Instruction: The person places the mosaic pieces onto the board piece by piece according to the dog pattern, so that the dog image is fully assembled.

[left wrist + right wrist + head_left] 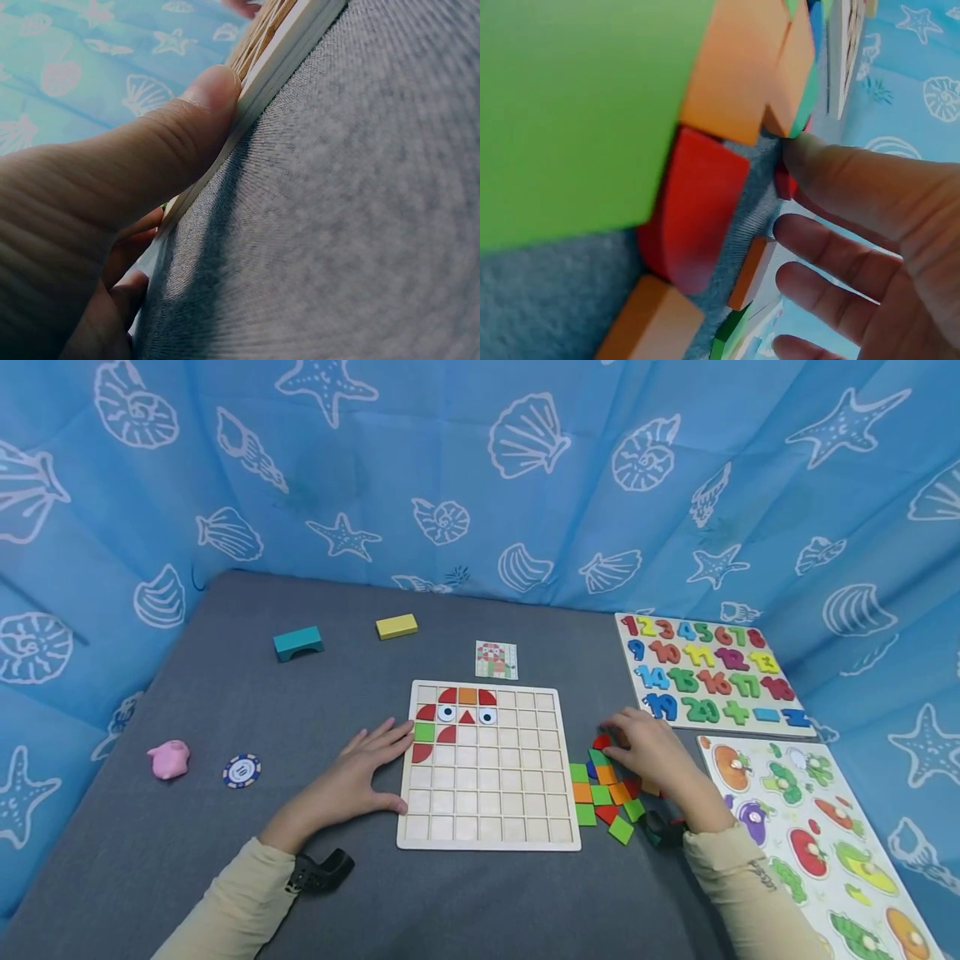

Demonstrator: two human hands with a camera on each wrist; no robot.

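A square wooden grid board (487, 785) lies on the table, with red, orange and green pieces and two eye pieces (487, 716) in its upper left cells. My left hand (360, 772) is spread along the board's left edge, fingertips near the upper part and thumb (214, 88) against the side lower down. To the right of the board lies a loose pile of green, orange, red and blue tiles (600, 794). My right hand (648, 747) reaches to the pile's far end, thumb and index finger at a small red piece (784, 180), its shape partly hidden.
A small pattern card (496, 660) lies beyond the board. A number puzzle (712, 672) and a vegetable puzzle (817, 827) lie at right. Toward the left are a teal arch block (298, 643), a yellow block (396, 627), a pink pig (169, 760) and a poker chip (242, 771).
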